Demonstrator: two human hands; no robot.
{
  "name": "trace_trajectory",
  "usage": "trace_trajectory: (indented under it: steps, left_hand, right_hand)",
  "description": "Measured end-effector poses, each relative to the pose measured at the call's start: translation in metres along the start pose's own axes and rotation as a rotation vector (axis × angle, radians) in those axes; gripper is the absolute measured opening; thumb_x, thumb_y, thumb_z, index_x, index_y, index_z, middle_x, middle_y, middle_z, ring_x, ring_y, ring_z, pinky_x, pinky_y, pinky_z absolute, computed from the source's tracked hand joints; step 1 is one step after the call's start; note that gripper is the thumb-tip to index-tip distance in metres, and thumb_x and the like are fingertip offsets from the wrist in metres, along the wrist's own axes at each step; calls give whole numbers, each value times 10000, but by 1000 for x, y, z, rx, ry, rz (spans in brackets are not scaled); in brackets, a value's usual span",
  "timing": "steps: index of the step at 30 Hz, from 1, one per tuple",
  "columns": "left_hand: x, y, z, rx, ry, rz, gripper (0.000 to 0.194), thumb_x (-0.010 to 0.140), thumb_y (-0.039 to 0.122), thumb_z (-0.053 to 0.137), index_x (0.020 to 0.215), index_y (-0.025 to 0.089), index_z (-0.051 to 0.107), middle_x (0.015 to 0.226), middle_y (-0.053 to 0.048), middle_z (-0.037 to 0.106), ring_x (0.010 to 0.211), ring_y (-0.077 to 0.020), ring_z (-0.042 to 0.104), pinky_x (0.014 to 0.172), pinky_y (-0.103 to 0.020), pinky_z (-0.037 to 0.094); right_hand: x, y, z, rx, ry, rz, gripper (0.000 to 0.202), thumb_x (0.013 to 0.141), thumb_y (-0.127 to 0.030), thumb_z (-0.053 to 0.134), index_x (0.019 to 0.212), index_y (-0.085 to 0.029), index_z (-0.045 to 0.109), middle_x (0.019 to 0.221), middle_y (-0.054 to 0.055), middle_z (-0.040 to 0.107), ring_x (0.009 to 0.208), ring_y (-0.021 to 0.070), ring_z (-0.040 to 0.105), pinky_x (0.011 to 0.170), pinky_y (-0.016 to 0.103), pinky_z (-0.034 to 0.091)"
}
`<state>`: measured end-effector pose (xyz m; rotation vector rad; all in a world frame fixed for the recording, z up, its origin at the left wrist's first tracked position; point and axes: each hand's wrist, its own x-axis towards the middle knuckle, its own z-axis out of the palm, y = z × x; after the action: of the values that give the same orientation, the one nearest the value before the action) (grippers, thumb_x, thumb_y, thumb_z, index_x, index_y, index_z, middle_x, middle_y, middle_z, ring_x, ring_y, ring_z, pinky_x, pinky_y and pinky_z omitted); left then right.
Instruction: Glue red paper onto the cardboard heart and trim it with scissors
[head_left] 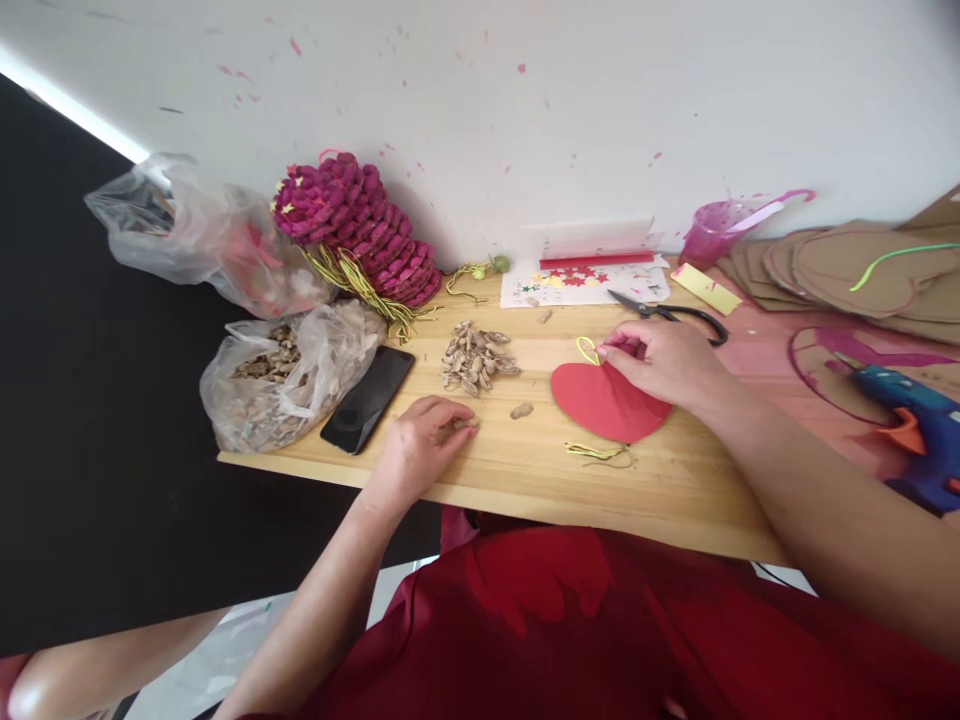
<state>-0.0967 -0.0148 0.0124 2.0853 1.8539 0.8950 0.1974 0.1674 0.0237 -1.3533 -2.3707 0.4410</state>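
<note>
My right hand (664, 362) rests on a red heart-shaped card (600, 405) on the wooden table (525, 480), its fingertips pinching the card's top edge beside a small yellow-green string loop (587, 349). My left hand (421, 440) lies on the table with its fingers curled around a small nut shell (465, 424). A single shell (521, 410) lies between my hands, and a pile of shells (477, 359) sits just beyond. A short yellow string piece (598, 452) lies below the card.
A black phone (368, 398) and a plastic bag of shells (285, 385) lie left. A magenta shell ornament (358, 228) leans on the wall. Black scissors (667, 312), a sticker sheet (585, 282), cardboard hearts (847, 275) and a blue glue gun (919, 420) are right.
</note>
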Motion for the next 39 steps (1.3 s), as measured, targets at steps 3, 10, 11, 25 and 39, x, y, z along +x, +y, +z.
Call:
trace_trajectory:
  steps: [3, 10, 11, 25, 39]
  left_hand:
    - [2, 4, 2, -14, 4, -43, 108, 859, 188, 711, 965, 200, 693, 894, -27, 726, 791, -152, 672, 750, -275, 548]
    - [4, 13, 10, -35, 37, -6, 92, 852, 175, 705, 935, 189, 670, 896, -35, 722, 830, -167, 680, 750, -280, 554]
    - [5, 15, 11, -55, 46, -6, 95, 858, 178, 699, 948, 190, 672, 912, -38, 722, 832, -163, 679, 743, -273, 554]
    - [-1, -12, -15, 23, 73, -121, 214, 889, 261, 670, 1081, 197, 740, 1092, -75, 722, 863, -171, 677, 778, -297, 557]
    - [-3, -9, -8, 22, 85, -21, 85, 884, 226, 693, 923, 207, 766, 941, -59, 725, 930, -191, 678, 867, -321, 540]
  right_hand:
    - [0, 1, 1, 9, 39, -48, 178, 840, -373, 632, 782, -224, 713, 701, 35, 724, 638, 196, 628, 561, 316, 381]
    - [-6, -6, 7, 93, 219, -186, 169, 869, -329, 618, 788, -213, 712, 767, 54, 737, 689, 202, 655, 649, 324, 465]
    - [-6, -7, 8, 84, 214, -209, 170, 874, -326, 619, 790, -213, 716, 780, 57, 742, 704, 204, 660, 662, 324, 468]
    - [-5, -7, 7, 63, 133, -175, 195, 872, -332, 604, 777, -211, 725, 749, 44, 740, 624, 176, 623, 601, 312, 423]
    - [1, 4, 5, 23, 147, -79, 212, 845, -348, 593, 783, -203, 735, 698, 44, 731, 621, 197, 634, 576, 323, 409]
